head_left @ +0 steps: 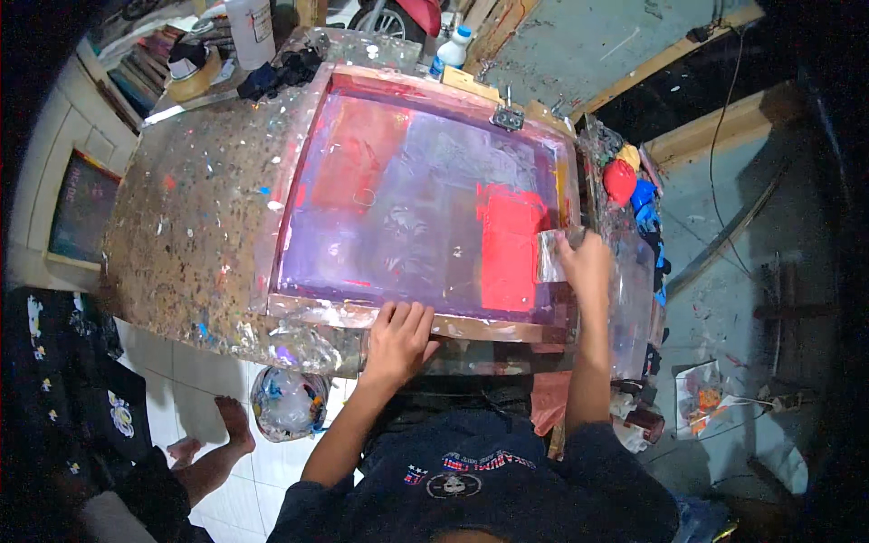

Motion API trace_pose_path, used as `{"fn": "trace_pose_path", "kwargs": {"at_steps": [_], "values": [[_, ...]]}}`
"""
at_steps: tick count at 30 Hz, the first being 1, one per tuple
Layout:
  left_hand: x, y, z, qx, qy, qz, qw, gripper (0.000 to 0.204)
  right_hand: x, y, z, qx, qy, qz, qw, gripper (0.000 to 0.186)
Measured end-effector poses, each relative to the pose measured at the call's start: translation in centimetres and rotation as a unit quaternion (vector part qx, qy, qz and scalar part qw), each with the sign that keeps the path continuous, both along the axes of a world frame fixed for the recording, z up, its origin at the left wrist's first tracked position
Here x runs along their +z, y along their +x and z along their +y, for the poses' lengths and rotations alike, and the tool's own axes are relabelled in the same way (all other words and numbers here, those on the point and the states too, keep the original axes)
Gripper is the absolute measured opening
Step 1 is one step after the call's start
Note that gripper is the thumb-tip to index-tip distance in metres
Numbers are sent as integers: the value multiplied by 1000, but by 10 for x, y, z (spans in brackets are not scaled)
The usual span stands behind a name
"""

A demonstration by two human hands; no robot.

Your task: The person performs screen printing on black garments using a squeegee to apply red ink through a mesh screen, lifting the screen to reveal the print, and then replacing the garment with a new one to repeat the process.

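Observation:
A wooden screen-printing frame (pixel 362 310) lies on a paint-spattered table, its mesh stained purple and red. Bright red ink (pixel 510 249) forms a thick block on the right part of the mesh. My left hand (pixel 398 342) is closed over the frame's near rail, fingers curled onto the wood. At the right end of the mesh, my right hand (pixel 588 264) grips a small flat squeegee (pixel 549 257). The squeegee stands at the right edge of the red block; its lower edge is hard to make out.
A hinge clamp (pixel 508 118) sits on the far rail, near a white bottle with a blue cap (pixel 451 52). Red, yellow and blue lumps (pixel 622 181) line the right side. A bin (pixel 290 403) stands below the table. Another person's bare feet (pixel 233 423) show at the lower left.

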State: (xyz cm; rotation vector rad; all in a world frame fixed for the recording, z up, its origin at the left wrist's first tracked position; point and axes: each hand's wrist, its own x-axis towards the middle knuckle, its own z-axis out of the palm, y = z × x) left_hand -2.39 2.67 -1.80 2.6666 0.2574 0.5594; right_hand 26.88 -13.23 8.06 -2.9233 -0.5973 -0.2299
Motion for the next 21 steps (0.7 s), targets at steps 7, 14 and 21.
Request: {"fn": "trace_pose_path", "kwargs": {"at_steps": [7, 14, 21], "values": [[-5, 0, -1, 0, -19, 28, 999, 66, 8, -3, 25, -13, 46, 28, 998, 42], [3, -2, 1, -2, -21, 7, 1000, 65, 3, 19, 43, 151, 80, 129, 977, 42], [8, -2, 0, 7, -51, 2, 999, 59, 15, 21, 73, 414, 26, 210, 885, 36]]}}
